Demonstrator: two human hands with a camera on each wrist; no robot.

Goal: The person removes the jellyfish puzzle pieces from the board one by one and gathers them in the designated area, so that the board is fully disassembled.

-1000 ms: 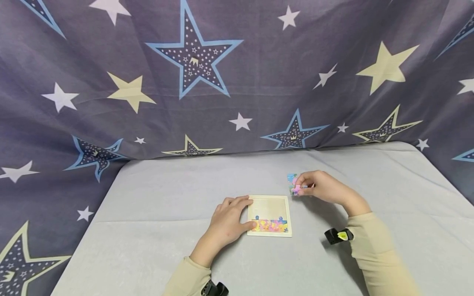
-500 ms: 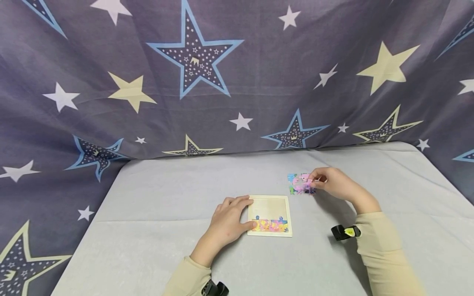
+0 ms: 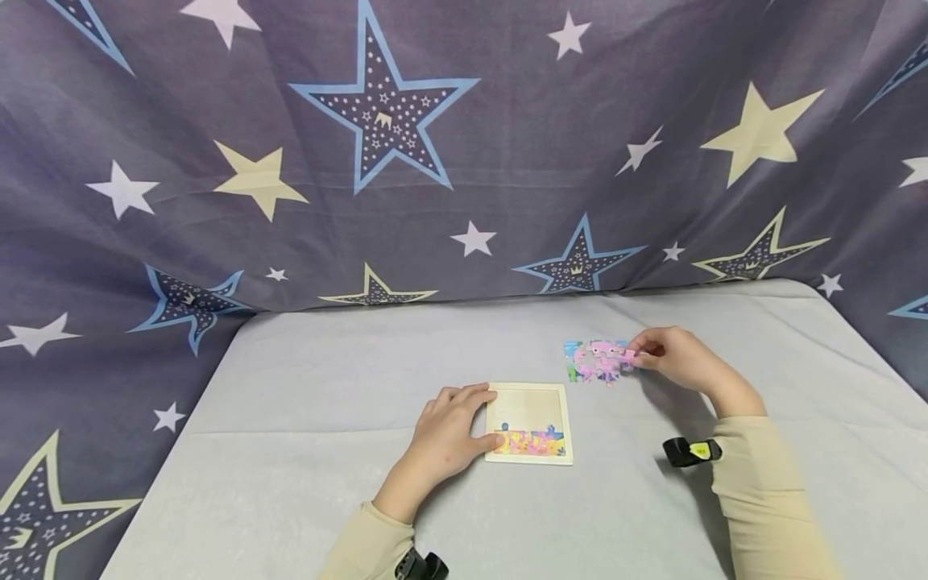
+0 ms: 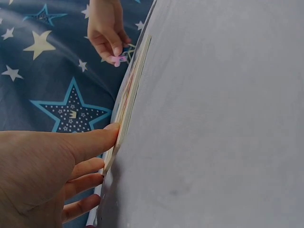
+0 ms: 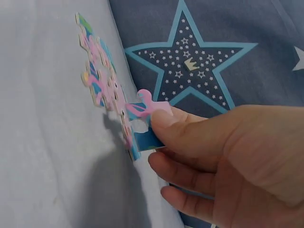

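Observation:
My left hand (image 3: 445, 431) lies at the left side of a square, pale wooden puzzle tray (image 3: 569, 420). Its thumb and fingers, spread and fairly straight, touch the frame. Joined colourful puzzle pieces (image 3: 532, 442) fill the tray's lower part; the upper part shows bare board. Beyond the tray's upper right corner, my right hand (image 3: 681, 358) pinches a pink puzzle piece (image 5: 156, 105) between thumb and fingers. That piece is at the right side of a loose group of puzzle pieces (image 3: 594, 358), pink, blue and green. The fingertips hide part of it.
A grey cloth (image 3: 290, 467) covers the table. Behind it hangs a dark curtain (image 3: 507, 161) printed with stars, close to the table's far edge. Black camera straps (image 3: 692, 452) sit on both sleeved forearms.
My right hand has shifted rightward with a pink piece, from the left of the loose group to its right side, uncovering more pieces. The left hand and the tray stay still.

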